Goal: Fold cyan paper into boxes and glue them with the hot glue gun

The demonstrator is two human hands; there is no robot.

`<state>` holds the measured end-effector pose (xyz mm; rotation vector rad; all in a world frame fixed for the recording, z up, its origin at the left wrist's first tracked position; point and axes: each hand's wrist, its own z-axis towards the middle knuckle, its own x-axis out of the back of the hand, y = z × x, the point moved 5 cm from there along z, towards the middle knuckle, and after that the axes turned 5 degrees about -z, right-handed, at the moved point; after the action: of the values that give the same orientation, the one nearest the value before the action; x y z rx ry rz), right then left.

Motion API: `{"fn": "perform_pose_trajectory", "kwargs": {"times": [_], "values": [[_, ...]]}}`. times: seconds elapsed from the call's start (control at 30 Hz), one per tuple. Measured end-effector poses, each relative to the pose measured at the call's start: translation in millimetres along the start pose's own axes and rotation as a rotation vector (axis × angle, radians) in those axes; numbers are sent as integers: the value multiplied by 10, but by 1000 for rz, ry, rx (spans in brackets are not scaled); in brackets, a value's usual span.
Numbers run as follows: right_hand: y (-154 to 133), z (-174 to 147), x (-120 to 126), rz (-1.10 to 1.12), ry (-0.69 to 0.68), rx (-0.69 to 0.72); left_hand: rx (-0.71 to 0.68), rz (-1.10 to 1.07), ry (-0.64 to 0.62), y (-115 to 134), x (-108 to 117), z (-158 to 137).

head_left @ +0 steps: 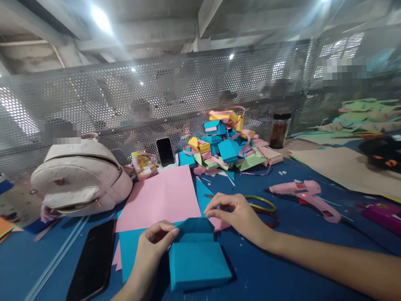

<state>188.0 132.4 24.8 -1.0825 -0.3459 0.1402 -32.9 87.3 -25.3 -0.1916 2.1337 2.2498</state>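
Observation:
A folded blue paper box [200,264] lies on the table in front of me, its flap [195,232] raised along the far side. My left hand [154,244] pinches the left end of that flap between thumb and fingertips. At the flap's upper right corner, my right hand [237,213] is closed with thumb and index finger together at the paper's edge. Scissors with yellow and red handles [263,204] lie partly hidden behind my right hand. Beyond the box are a pink paper sheet [162,193] and a blue sheet [128,254] under it.
A pink glue gun [297,189] lies on the right, a black phone [90,259] on the left. A white backpack [79,176], another phone [165,151], a pile of coloured paper boxes [228,145] and a dark jar [280,131] stand along the perforated metal partition [172,85].

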Motion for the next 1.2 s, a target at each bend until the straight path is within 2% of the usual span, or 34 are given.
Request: {"fn": "perform_pose_trajectory", "kwargs": {"times": [0.53, 0.73, 1.2], "values": [[399, -64, -72, 114, -21, -183, -56, 41, -36, 5, 13, -3], [412, -75, -81, 76, -36, -201, -25, 59, -79, 12, -4, -2], [418, -67, -66, 70, -22, -207, -47, 58, -66, 26, -7, 2]]}}
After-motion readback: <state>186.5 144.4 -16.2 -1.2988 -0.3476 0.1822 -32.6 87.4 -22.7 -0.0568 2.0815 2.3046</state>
